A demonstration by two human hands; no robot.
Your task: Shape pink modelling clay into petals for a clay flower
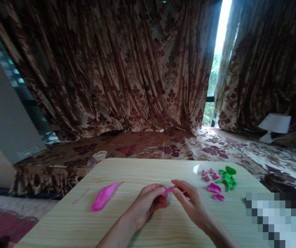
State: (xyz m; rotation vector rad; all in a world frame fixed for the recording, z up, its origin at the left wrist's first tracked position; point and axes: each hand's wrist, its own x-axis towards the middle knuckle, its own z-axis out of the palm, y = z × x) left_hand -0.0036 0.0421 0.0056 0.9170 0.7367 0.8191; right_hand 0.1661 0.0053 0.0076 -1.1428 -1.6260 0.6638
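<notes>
Between my two hands, just above the table, is a small flat piece of pink modelling clay point(169, 189). My left hand point(148, 199) pinches its left end between thumb and fingers. The fingertips of my right hand point(190, 199) are at its right end, thumb and forefinger close together on it. To the left lies a larger lump of pink clay point(103, 197), drawn out to a point. A thin pink strip point(81, 196) rests farther left. On the right are two pink petal-like pieces, one point(214, 187) above the other point(218, 197).
Green clay pieces point(227, 178) and pink-and-white small lumps point(210, 174) sit at the table's right rear. A clear plastic tub point(97, 157) stands behind the table's left corner. A white lamp point(274, 124) is on the cloth-covered ledge. A blurred-out area covers the lower right.
</notes>
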